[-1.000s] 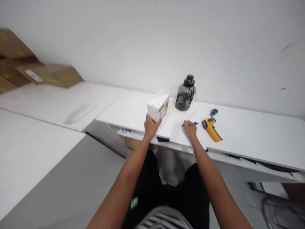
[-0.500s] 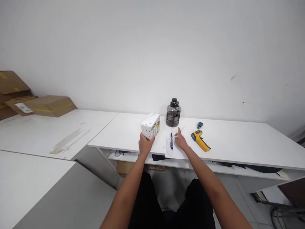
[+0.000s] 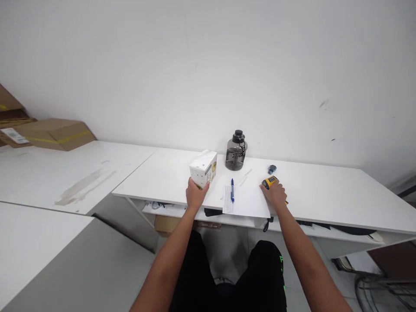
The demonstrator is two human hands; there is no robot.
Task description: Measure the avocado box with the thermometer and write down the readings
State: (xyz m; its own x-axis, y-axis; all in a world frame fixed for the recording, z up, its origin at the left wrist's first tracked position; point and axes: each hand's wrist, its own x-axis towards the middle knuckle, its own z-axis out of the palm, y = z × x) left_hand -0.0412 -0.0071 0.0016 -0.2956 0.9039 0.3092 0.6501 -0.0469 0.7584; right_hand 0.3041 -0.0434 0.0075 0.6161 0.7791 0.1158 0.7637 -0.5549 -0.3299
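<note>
My left hand point(image 3: 195, 194) grips the near lower end of a white printed box point(image 3: 202, 168), thumb on its right side. Over on the right, my right hand point(image 3: 274, 193) is closed around a yellow and black infrared thermometer point(image 3: 269, 181); its display end shows past my fingers, and most of the handle is hidden under my palm. Between my hands, a blue pen point(image 3: 232, 190) lies on a white sheet of paper point(image 3: 251, 203) at the table's front edge. A dark translucent water jug point(image 3: 235, 151) stands upright behind the paper.
A wristwatch-like dark blue item point(image 3: 272, 169) lies behind the thermometer. Cardboard boxes point(image 3: 58, 133) are stacked on the left table against the wall. Below the white tabletop point(image 3: 325, 195) runs an open shelf point(image 3: 182, 211) with assorted items.
My right hand has moved right, from beside the pen onto the thermometer, and closed on it. More of the paper shows. My left hand still holds the box.
</note>
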